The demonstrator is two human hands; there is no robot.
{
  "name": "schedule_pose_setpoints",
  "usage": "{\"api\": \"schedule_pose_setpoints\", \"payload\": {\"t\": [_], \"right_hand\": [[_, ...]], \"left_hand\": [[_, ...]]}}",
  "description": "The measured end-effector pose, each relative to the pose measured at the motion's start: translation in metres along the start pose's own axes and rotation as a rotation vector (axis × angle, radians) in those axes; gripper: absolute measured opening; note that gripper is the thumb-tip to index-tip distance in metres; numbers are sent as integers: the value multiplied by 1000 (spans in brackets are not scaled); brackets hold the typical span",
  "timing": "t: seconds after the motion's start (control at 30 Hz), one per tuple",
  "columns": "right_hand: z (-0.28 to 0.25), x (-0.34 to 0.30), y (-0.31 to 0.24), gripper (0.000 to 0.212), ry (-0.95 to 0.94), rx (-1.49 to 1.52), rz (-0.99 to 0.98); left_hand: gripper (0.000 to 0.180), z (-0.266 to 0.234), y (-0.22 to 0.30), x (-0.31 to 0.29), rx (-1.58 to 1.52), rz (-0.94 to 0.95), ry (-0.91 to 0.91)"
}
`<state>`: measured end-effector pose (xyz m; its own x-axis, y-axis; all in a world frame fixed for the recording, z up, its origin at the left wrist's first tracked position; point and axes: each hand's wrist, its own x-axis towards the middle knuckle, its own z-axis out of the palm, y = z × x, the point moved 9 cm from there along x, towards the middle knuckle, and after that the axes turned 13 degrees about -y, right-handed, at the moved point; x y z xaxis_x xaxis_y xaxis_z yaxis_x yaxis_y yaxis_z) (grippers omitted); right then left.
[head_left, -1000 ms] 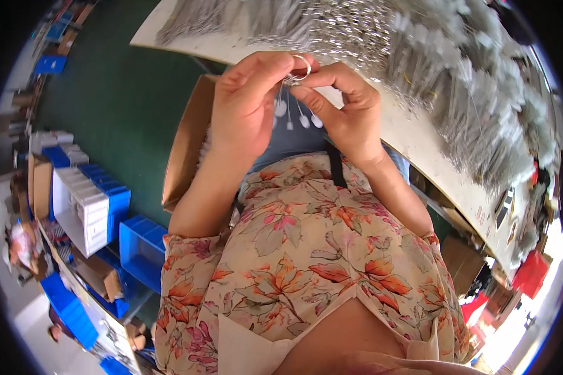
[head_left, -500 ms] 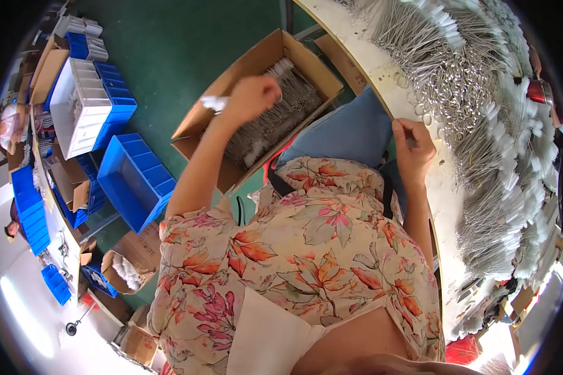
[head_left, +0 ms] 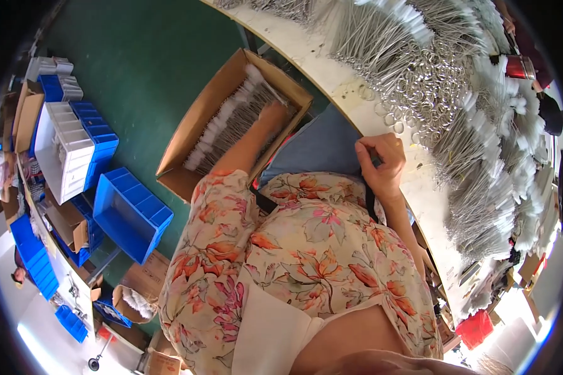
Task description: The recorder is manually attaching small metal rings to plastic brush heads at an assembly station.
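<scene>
My left hand (head_left: 273,117) reaches down into an open cardboard box (head_left: 176,181) on the floor side of the table. Inside lie rows of thin wire brushes (head_left: 222,122) with white bristle heads. The left fingers are dim and partly hidden among the wires, so their grip does not show. At the table's edge, my right hand (head_left: 383,164) is raised with its fingers curled in toward the thumb, and nothing shows in it. Beside it on the tabletop spreads a big heap of similar brushes (head_left: 419,94), wire stems ending in metal rings.
To the left stand a blue plastic bin (head_left: 131,212), a white crate (head_left: 65,150) and stacked blue bins. The pale table (head_left: 428,181) curves along my right. A red-and-silver can (head_left: 520,67) stands beyond the heap. People appear at the far left and upper right.
My left hand has gone from above the box, where a white bristle head stuck out beside it, down into the box. The view has shifted, and my right hand stays by the table edge.
</scene>
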<state>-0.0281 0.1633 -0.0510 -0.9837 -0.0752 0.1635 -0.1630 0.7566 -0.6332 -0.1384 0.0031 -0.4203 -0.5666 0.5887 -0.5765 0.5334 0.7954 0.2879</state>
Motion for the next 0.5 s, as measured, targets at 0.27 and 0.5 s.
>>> {"api": "schedule_pose_setpoints", "payload": {"t": [0.27, 0.5], "right_hand": [[-14, 5, 16, 6, -249, 260, -3], [-55, 9, 25, 11, -405, 654, 54]], "left_hand": [[18, -43, -76, -133, -1422, -218, 590], [18, -420, 33, -239, -748, 278, 1417]]}}
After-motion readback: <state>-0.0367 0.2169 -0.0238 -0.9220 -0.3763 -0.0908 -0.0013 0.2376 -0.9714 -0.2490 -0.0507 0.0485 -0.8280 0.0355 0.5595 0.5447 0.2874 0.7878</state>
